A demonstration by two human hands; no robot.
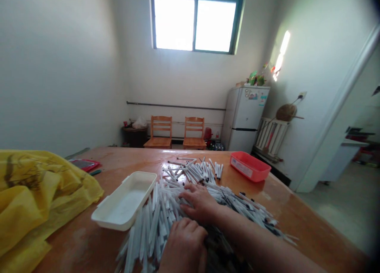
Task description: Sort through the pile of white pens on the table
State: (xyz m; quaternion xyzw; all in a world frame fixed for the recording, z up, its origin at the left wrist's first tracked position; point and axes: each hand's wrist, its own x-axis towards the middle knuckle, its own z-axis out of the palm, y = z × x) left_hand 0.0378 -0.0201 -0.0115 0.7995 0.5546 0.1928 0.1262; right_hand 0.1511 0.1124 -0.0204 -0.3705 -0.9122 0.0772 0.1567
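A wide heap of white pens [160,213], some with dark tips, is spread over the wooden table [74,241]. On top of the heap lies my right hand [197,201], its fingers apart and reaching toward the left. Nearer the camera, my left hand [187,241] rests at the heap with its fingers curled; whatever they hold, if anything, is hidden. Left of the pens sits a white plastic tray [124,201] with nothing visible in it. A red plastic basket [250,166] stands beyond the heap at the right.
A yellow plastic bag [38,201] covers the table's left side, with a red flat item [84,164] behind it. Two wooden chairs [161,130] stand beyond the far table edge, near a fridge [246,114]. The table's right edge slants toward the camera.
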